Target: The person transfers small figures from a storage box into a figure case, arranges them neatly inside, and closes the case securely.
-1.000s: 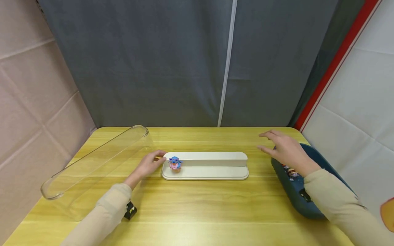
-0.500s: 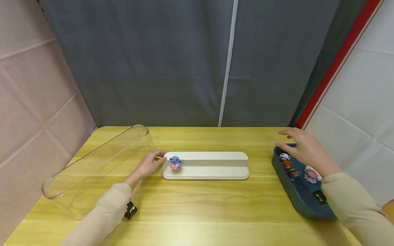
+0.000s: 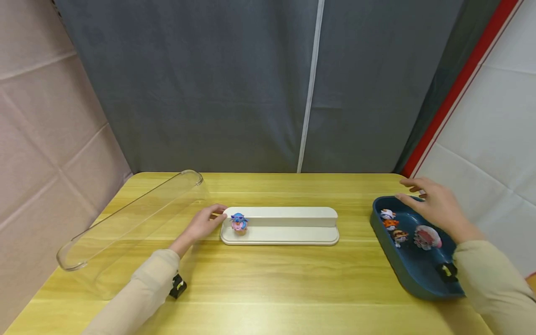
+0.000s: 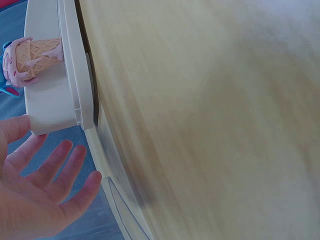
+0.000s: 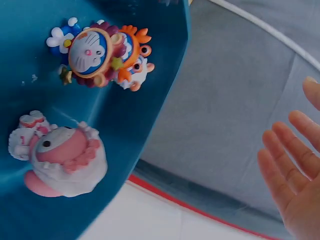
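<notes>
My left hand touches the left end of a white two-step display stand with thumb and index finger; its other fingers are loosely spread. On the lower step, near that hand, stands a small blue and pink figurine with an ice-cream-cone base. My right hand hovers over the far right part of a dark blue tray, fingers apart and holding nothing. Inside the tray lie a pink figurine in a white bonnet and, along its left side, several small figurines close together.
A clear plastic cover lies slantwise on the left of the wooden table. Black wrist-camera parts show beside the left sleeve. A grey curtain hangs behind the table, and a white panel stands at the right.
My right hand has moved right, from the tray's left edge to over its far right part, uncovering the figurines inside. The pink figurine looks turned since half a second ago. My left hand stays put.
</notes>
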{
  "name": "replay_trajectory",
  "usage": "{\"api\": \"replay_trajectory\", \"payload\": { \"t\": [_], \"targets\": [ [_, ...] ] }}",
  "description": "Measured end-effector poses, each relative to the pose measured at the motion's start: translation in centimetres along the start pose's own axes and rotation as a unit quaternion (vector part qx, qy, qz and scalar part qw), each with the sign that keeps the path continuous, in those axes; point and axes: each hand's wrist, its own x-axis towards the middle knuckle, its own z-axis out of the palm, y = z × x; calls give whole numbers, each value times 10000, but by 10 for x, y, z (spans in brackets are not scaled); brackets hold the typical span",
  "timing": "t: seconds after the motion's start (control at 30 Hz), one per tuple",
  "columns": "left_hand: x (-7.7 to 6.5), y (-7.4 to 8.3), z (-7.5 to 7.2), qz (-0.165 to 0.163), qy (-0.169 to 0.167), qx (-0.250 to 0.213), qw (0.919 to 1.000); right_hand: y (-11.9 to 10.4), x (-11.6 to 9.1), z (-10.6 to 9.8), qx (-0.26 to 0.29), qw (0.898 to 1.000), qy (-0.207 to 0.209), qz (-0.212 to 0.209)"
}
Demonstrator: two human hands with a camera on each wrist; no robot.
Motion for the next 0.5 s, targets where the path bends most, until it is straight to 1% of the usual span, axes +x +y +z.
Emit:
{"api": "replay_trajectory", "payload": {
  "t": [0.2, 0.37, 0.5],
  "targets": [
    [-1, 1, 0, 17, 12, -30, 10000, 13, -6, -3, 554, 9969, -5, 561],
    [-1, 2, -1, 33, 38, 4, 10000, 24, -12, -1, 766, 9924, 65, 960],
    [-1, 2, -1, 41, 49, 26, 10000, 32, -17, 1, 857, 9864, -70, 1398]
  ]
}}
